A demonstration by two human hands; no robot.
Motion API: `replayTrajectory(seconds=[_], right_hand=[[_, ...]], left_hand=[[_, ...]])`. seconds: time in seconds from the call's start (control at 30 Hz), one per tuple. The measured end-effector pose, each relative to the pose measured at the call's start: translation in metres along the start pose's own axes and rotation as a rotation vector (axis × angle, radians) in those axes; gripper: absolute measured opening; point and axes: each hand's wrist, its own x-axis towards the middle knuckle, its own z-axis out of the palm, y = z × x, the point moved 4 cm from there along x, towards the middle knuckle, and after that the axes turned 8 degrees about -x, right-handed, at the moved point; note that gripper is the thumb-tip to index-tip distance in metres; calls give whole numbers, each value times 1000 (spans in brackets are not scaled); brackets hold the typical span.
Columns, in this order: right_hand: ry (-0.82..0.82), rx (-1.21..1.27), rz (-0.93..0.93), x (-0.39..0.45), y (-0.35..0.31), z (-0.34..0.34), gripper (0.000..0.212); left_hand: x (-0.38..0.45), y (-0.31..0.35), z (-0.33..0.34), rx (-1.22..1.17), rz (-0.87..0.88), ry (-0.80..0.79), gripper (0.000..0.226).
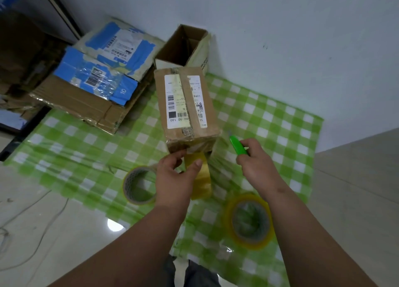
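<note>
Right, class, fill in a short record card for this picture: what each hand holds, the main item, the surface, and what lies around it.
Left: the left hand grips a tape roll, its strip reaching the near end of the labelled box
Right: the right hand holds a green cutter beside that box
Surface: green checked cloth on the floor
Spare tape: one roll by the left hand, another roll under the right forearm
Behind: open carton, flattened cartons
</note>
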Motion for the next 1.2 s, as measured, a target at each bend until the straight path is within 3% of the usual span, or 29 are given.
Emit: replayTrajectory(seconds=[0.13,0.33,0.57,0.87,1.2], right_hand=[[-80,81,-160,-20,-12,-2,21],[-112,12,-342,-35,-24,-7,17],[-101,-258,-427,-35,-46,6,3],[-5,-499,-546,-28,-65,16,11],[28,-568,-518,-18,-60,9,12]], left_hand=[[1,4,6,-76,-28,25,7],[1,-4,5,-147,-118,30,21],[2,-3,6,-249,-146,52,24],[4,-3,6,-249,-138,27,14],[7,-4,5,-227,-137,10,18]])
